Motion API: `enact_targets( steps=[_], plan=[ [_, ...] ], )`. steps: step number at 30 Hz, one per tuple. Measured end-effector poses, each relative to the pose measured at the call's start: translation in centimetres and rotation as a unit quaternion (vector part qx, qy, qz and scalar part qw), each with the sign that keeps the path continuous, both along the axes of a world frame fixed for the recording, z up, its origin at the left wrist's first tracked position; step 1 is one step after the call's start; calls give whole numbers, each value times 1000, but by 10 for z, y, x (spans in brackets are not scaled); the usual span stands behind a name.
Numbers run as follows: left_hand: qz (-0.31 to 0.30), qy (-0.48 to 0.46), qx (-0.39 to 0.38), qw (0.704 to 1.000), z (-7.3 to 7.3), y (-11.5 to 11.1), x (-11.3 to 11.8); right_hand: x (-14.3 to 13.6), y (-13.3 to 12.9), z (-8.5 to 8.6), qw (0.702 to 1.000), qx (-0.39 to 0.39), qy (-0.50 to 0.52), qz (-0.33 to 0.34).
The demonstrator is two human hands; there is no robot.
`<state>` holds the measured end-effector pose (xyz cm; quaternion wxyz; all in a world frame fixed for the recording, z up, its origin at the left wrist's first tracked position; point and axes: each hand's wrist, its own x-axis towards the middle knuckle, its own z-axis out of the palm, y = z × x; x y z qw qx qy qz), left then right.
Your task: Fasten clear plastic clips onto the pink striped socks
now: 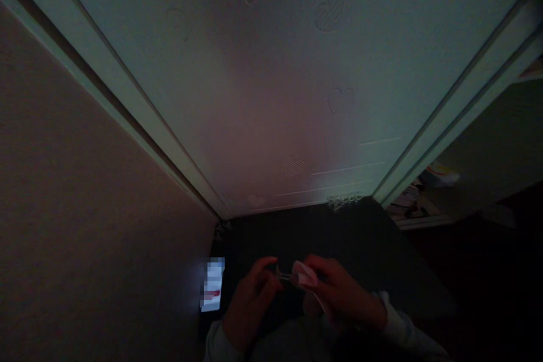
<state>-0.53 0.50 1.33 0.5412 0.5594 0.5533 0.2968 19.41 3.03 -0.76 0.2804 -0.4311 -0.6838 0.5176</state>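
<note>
Dim rm: pale panel (271, 96) w/ embossed hearts, brownish wall (85, 181) on L, dark surface (271, 232) below.

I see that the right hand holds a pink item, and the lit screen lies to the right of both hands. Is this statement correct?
Not entirely: the head view shows the lit screen to the left of both the left hand and the right hand. The right hand does hold a pink item.
</note>
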Motion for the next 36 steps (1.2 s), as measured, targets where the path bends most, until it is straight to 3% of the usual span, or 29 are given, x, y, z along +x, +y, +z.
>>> enact_targets(
  steps=[11,21,26,36],
  plan=[
    [21,30,-50,998,1,1,10,1,-4,0,997,55,-4,45],
    [55,-29,-66,996,-8,0,9,-4,-8,-13,998,58,-13,32],
    [37,28,-88,995,-15,-2,8,-2,-12,-11,997,62,-50,19],
    [7,76,-72,994,-13,-7,13,1,-17,-13,997,61,-53,14]
  ],
)
